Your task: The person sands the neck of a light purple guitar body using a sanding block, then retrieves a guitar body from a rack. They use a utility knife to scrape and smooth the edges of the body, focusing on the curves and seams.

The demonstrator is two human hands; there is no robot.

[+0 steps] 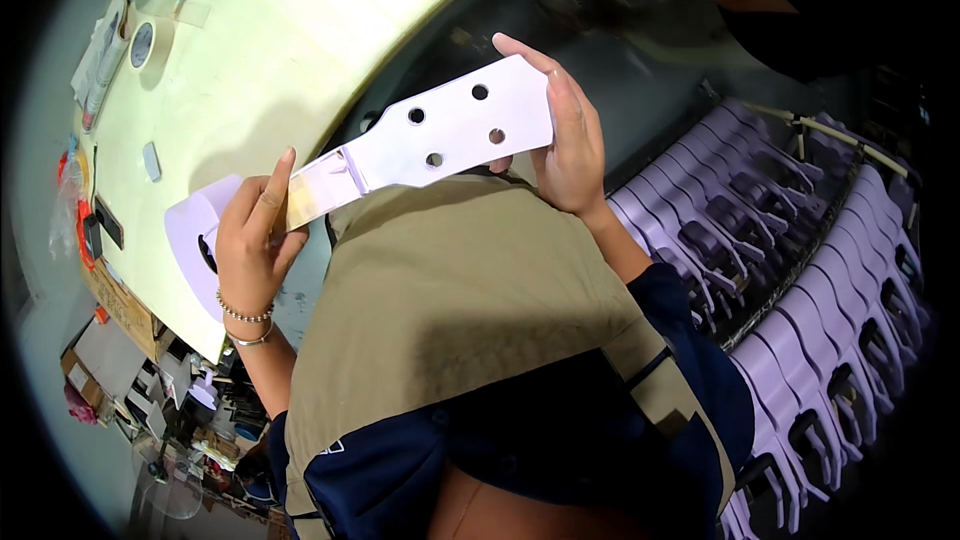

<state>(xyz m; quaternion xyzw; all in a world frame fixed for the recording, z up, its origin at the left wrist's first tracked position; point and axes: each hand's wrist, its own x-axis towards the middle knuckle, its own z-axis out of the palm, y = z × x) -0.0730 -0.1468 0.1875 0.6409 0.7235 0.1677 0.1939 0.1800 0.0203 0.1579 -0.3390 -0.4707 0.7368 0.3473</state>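
Both hands grip the lilac instrument neck [440,135], left hand [250,240] low, right hand [572,145] at the headstock; a loose grip could drop it.

Instrument neck [440,135]: pale lilac headstock, four dark holes, cream band near body. Apron [450,300]: plain khaki. Worktable [260,50] at eleven o'clock: pale yellow. Racked necks [800,270] at three o'clock: lilac.

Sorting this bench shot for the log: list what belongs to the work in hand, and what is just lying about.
In hand:
lilac instrument neck
left hand
right hand

Lying about:
rows of lilac necks
pale worktable
tape roll
cardboard box
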